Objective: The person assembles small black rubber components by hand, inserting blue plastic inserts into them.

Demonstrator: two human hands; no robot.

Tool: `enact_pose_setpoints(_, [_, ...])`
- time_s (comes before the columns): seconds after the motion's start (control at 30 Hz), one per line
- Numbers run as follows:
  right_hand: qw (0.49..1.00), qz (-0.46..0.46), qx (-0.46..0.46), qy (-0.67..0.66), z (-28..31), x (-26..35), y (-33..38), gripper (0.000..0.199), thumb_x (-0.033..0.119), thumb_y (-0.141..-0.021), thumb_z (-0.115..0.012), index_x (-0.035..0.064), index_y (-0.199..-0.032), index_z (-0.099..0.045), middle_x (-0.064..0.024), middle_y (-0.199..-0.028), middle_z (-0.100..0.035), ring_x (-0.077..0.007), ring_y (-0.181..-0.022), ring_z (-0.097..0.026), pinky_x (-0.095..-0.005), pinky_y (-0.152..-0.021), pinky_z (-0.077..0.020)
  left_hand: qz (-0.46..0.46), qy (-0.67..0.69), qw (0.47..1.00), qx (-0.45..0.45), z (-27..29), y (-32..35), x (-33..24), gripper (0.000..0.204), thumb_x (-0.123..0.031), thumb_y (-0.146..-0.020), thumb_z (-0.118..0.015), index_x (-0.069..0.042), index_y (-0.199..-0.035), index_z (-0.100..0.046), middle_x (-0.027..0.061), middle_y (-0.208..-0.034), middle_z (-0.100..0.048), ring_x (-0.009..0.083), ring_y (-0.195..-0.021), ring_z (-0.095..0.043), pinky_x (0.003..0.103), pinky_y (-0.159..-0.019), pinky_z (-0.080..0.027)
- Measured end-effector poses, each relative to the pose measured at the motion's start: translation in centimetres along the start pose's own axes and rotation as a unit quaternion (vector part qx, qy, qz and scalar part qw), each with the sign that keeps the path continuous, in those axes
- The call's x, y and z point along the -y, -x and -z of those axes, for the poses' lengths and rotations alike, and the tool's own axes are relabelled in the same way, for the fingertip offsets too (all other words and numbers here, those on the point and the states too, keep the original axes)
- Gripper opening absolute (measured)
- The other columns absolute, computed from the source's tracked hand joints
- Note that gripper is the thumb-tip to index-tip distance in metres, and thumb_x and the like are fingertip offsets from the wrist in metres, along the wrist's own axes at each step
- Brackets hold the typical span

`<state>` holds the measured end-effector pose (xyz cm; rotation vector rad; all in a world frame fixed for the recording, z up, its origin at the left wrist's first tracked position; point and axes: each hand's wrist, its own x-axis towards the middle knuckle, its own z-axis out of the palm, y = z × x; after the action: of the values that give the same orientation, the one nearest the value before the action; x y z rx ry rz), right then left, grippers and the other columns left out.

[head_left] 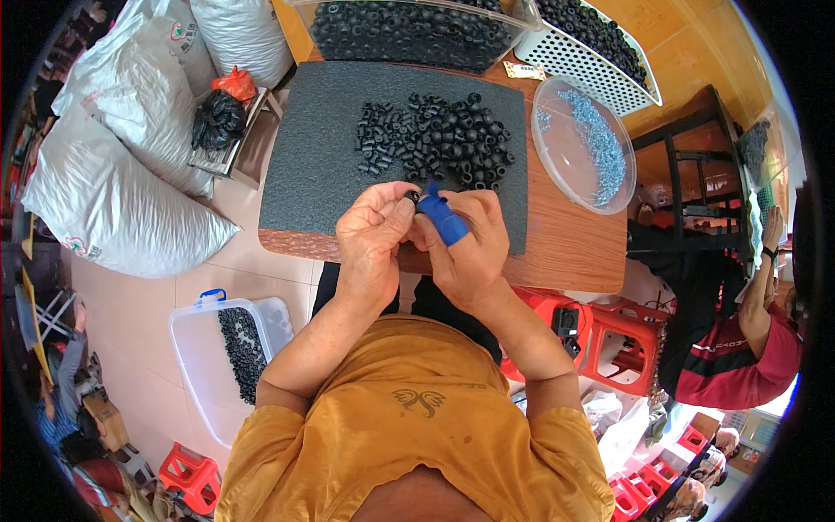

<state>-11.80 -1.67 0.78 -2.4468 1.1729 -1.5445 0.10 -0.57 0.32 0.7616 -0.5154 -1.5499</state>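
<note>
The left hand point(372, 233) and the right hand point(465, 248) meet close together just over the near edge of the surface point(574, 248). Both are pinching one small black ring point(411, 199) between their fingertips. The left hand's thumb and fingers are curled around it from the left. The right hand grips it from the right, and one of its fingers wears a blue cover point(444, 217). The ring is mostly hidden by the fingers, so its shape is hard to see.

Under the hands lies a dark grey mat point(317, 157) that covers much of the surface. On the mat, just past the hands, sits a pile of black rings point(435, 137), loose and spread out. To the right of the mat is a clear round dish point(557, 170) with little blue-silver bits point(596, 143) inside. At the far edge stands a clear tub point(409, 35) full of more black rings, and beside it a white basket point(591, 74) with holes, also holding black pieces.

On the floor to the left is a clear box point(196, 348) with a blue handle and black rings in it. Big white sacks point(122, 174) lean nearby. Red stools point(609, 335) stand to the right, near another person in a red top point(748, 357).
</note>
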Motion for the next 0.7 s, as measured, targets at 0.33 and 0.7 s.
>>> enact_pose_setpoints(0.33, [0.999,-0.01,0.019,-0.029,0.9,0.3,-0.1,0.022,0.0,-0.061,-0.07,0.0003,-0.08,-0.058,-0.0114,-0.083,-0.058,-0.0277,-0.07,-0.053,-0.0336,-0.056,-0.0449,-0.072,-0.104,0.992,0.013,0.8,0.4,0.7,0.018,-0.008,-0.086,-0.057,0.002,-0.101,-0.053,0.0028,-0.079,-0.058,0.007,-0.064,-0.052,0.02,-0.059,-0.044])
enact_pose_setpoints(0.7, [0.819,-0.405,-0.037,-0.405,1.9,0.7,-0.1,0.011,-0.003,-0.077,-0.063,-0.001,-0.087,-0.059,-0.0057,-0.079,-0.06,-0.0103,-0.067,-0.057,-0.0239,-0.062,-0.0467,0.012,-0.021,0.998,0.057,0.8,0.4,0.7,0.02,-0.008,-0.086,-0.057,0.003,-0.102,-0.053,0.0091,-0.083,-0.063,0.0118,-0.067,-0.058,0.023,-0.059,-0.048])
